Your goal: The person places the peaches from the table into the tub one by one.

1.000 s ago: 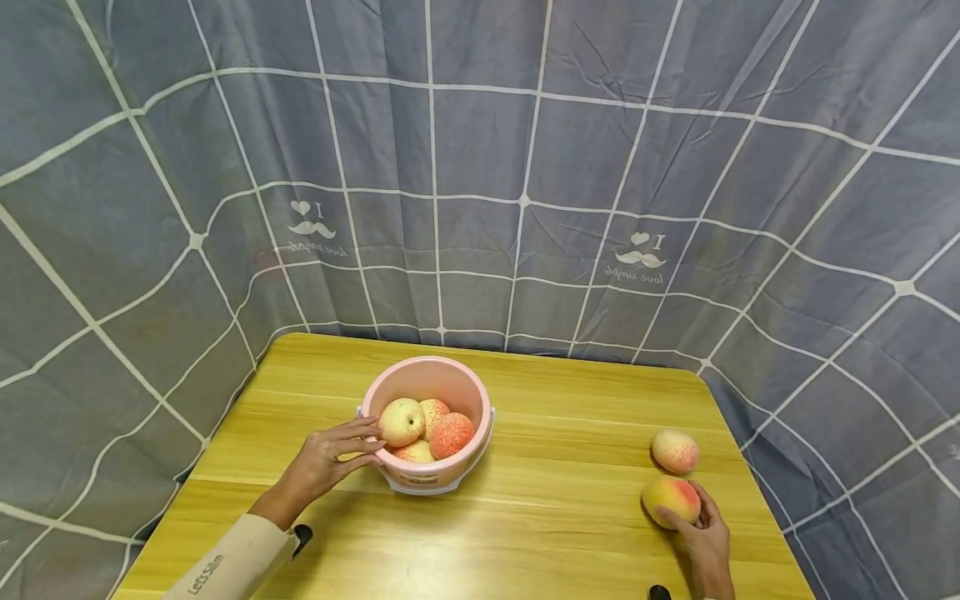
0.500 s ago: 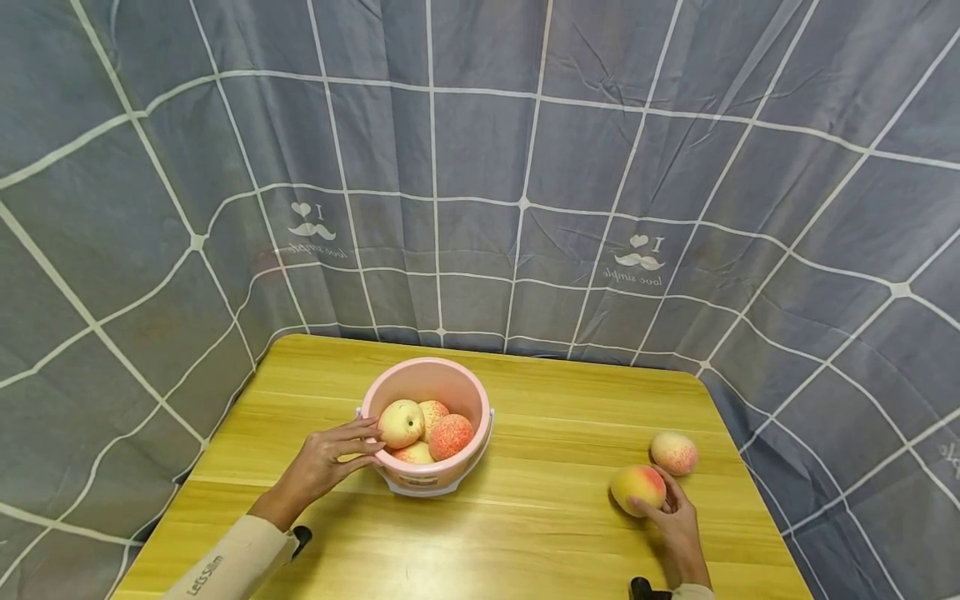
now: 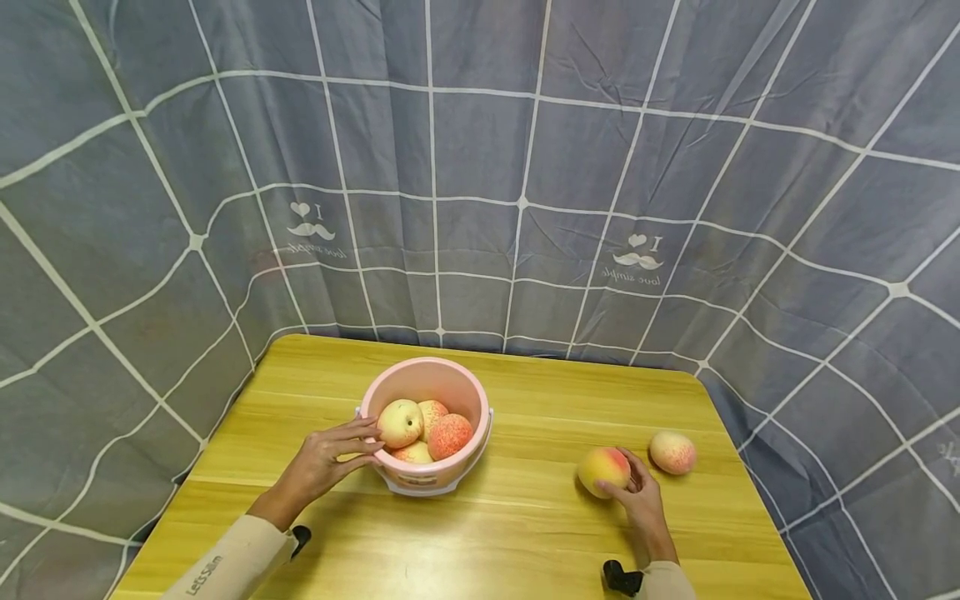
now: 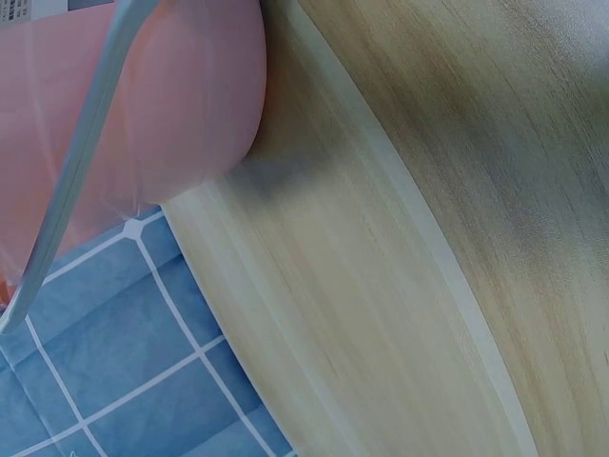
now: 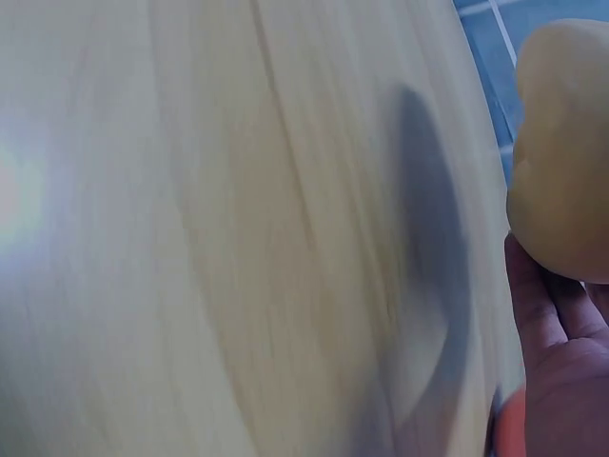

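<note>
A pink bucket stands left of the table's middle with several peaches inside. At its left rim my left hand holds on, fingertips on the edge and thumb lower on the near side. The left wrist view shows the bucket's wall and pale handle, but not the hand. My right hand grips a yellow-red peach between thumb and fingers. The right wrist view has this peach at its right edge, above the fingers, with a shadow on the tabletop.
Another peach lies on the wooden table, right of my right hand. A grey curtain with white grid lines hangs around the table's back and sides. Black pieces sit at both cuffs.
My right hand has moved left with the yellow-red peach, away from the other peach on the table. The left hand and the bucket stay where they were.
</note>
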`<move>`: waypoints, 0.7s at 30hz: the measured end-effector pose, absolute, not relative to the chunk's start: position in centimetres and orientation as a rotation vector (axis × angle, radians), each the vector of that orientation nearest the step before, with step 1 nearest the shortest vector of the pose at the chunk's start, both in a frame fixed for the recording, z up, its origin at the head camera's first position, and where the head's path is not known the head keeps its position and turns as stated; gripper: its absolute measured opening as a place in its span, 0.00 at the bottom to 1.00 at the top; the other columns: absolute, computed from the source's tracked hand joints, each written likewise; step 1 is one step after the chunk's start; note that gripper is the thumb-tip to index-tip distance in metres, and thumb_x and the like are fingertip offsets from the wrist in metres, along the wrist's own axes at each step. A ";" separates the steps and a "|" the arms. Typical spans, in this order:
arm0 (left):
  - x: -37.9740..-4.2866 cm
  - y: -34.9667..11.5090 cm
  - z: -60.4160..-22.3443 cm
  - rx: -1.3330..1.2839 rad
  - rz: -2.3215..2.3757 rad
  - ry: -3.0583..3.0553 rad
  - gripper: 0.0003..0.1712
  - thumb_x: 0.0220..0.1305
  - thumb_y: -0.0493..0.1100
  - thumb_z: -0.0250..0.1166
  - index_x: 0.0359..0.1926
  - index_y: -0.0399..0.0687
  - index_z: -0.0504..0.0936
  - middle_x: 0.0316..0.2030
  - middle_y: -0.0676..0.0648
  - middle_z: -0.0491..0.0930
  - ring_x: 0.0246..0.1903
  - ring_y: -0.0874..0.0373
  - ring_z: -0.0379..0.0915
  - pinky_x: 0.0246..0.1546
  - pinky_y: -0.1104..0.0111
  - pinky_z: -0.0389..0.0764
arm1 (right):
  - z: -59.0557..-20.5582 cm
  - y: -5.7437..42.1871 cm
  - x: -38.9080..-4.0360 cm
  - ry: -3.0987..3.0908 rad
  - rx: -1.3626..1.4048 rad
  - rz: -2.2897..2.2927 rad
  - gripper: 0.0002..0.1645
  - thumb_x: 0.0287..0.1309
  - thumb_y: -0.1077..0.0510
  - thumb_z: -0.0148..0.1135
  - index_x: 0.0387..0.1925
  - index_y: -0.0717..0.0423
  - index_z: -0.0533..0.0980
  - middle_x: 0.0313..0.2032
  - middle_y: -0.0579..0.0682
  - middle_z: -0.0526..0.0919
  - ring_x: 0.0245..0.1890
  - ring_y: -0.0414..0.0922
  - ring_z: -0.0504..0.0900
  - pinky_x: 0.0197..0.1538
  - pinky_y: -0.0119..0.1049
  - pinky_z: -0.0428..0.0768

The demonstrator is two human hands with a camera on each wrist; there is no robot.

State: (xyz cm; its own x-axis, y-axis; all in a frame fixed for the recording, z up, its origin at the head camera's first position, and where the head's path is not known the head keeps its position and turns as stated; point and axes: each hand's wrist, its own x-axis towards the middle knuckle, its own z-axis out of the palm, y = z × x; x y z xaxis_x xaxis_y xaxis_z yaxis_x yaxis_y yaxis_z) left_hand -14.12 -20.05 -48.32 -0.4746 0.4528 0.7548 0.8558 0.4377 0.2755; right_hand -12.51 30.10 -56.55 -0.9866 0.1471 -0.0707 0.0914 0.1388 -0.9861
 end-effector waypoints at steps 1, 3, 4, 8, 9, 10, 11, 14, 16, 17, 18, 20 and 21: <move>-14.1 -20.1 -48.3 -1.095 -0.882 -2.096 0.15 0.42 0.37 0.76 0.36 0.42 0.89 0.40 0.40 0.86 0.46 0.42 0.81 0.59 0.75 0.74 | -56.5 29.8 -12.7 -2.330 -0.235 2.031 0.45 0.49 0.68 0.71 0.68 0.63 0.61 0.54 0.41 0.70 0.47 0.25 0.75 0.49 0.17 0.78; -14.1 -20.1 -48.3 -1.094 -0.888 -2.092 0.15 0.41 0.37 0.76 0.36 0.42 0.89 0.40 0.40 0.85 0.46 0.43 0.81 0.59 0.75 0.74 | -56.4 29.2 -12.9 -2.310 -0.212 2.057 0.45 0.49 0.69 0.72 0.67 0.64 0.61 0.54 0.42 0.71 0.47 0.25 0.75 0.49 0.18 0.78; -14.2 -20.1 -48.3 -1.094 -0.890 -2.091 0.15 0.41 0.37 0.76 0.36 0.41 0.89 0.40 0.40 0.85 0.46 0.43 0.81 0.59 0.75 0.74 | -56.3 28.9 -13.1 -2.299 -0.203 2.067 0.45 0.48 0.69 0.72 0.67 0.64 0.62 0.54 0.42 0.71 0.47 0.26 0.76 0.49 0.19 0.79; -14.1 -20.1 -48.3 -1.091 -0.889 -2.095 0.15 0.42 0.37 0.76 0.36 0.41 0.89 0.40 0.40 0.85 0.47 0.44 0.81 0.59 0.75 0.74 | -55.9 27.8 -13.4 -2.271 -0.142 2.081 0.45 0.47 0.72 0.71 0.66 0.68 0.62 0.53 0.44 0.73 0.46 0.28 0.78 0.47 0.21 0.81; -14.1 -20.1 -48.3 -1.090 -0.886 -2.096 0.15 0.42 0.37 0.76 0.36 0.41 0.89 0.40 0.40 0.85 0.47 0.44 0.81 0.58 0.75 0.74 | -55.8 27.5 -13.5 -2.264 -0.128 2.083 0.44 0.46 0.72 0.71 0.66 0.69 0.62 0.52 0.43 0.73 0.46 0.29 0.78 0.46 0.22 0.82; -14.1 -20.1 -48.3 -1.088 -0.883 -2.099 0.15 0.42 0.38 0.76 0.36 0.42 0.89 0.40 0.40 0.86 0.46 0.43 0.81 0.58 0.75 0.74 | -55.7 27.3 -13.6 -2.260 -0.113 2.085 0.44 0.46 0.72 0.71 0.65 0.69 0.63 0.52 0.43 0.74 0.45 0.29 0.79 0.46 0.22 0.82; -14.1 -20.1 -48.3 -1.086 -0.879 -2.101 0.15 0.42 0.38 0.76 0.36 0.42 0.89 0.40 0.40 0.86 0.46 0.43 0.81 0.58 0.75 0.74 | -55.7 27.0 -13.7 -2.257 -0.097 2.086 0.44 0.46 0.72 0.71 0.65 0.69 0.63 0.51 0.43 0.74 0.45 0.30 0.79 0.46 0.22 0.82; -14.0 -20.1 -48.3 -1.080 -0.878 -2.107 0.15 0.42 0.38 0.76 0.36 0.43 0.89 0.40 0.40 0.86 0.46 0.43 0.81 0.58 0.75 0.74 | -55.4 26.4 -13.8 -2.246 -0.048 2.104 0.43 0.46 0.72 0.71 0.65 0.68 0.64 0.52 0.43 0.75 0.46 0.31 0.79 0.46 0.23 0.83; -14.0 -20.1 -48.3 -1.080 -0.876 -2.110 0.15 0.42 0.38 0.76 0.36 0.43 0.89 0.40 0.41 0.86 0.45 0.43 0.81 0.58 0.75 0.74 | -55.3 26.0 -14.0 -2.250 -0.019 2.105 0.43 0.46 0.73 0.71 0.65 0.67 0.65 0.53 0.45 0.74 0.47 0.31 0.79 0.46 0.23 0.82; -14.0 -20.1 -48.3 -1.080 -0.875 -2.109 0.15 0.42 0.38 0.76 0.36 0.43 0.89 0.40 0.41 0.86 0.45 0.43 0.81 0.58 0.75 0.75 | -55.2 25.7 -14.1 -2.257 -0.008 2.099 0.43 0.46 0.73 0.71 0.65 0.67 0.65 0.53 0.46 0.74 0.47 0.32 0.79 0.46 0.23 0.82; -14.0 -20.1 -48.2 -1.081 -0.876 -2.109 0.15 0.43 0.38 0.76 0.36 0.43 0.89 0.40 0.41 0.86 0.45 0.43 0.81 0.58 0.75 0.75 | -55.1 25.5 -14.2 -2.260 -0.001 2.102 0.43 0.46 0.73 0.71 0.65 0.67 0.65 0.54 0.48 0.74 0.47 0.32 0.79 0.46 0.24 0.82; -14.1 -20.1 -48.2 -1.083 -0.876 -2.110 0.14 0.43 0.39 0.76 0.36 0.43 0.89 0.40 0.41 0.86 0.45 0.43 0.81 0.58 0.75 0.74 | -55.0 25.1 -14.5 -2.270 0.015 2.098 0.43 0.46 0.74 0.71 0.66 0.66 0.65 0.55 0.50 0.73 0.47 0.33 0.79 0.46 0.24 0.82; -14.1 -20.1 -48.2 -1.083 -0.874 -2.110 0.15 0.43 0.39 0.76 0.37 0.44 0.89 0.40 0.41 0.86 0.45 0.43 0.81 0.58 0.76 0.74 | -54.9 24.9 -14.6 -2.275 0.025 2.094 0.43 0.47 0.74 0.71 0.66 0.66 0.65 0.55 0.52 0.73 0.46 0.33 0.79 0.46 0.24 0.82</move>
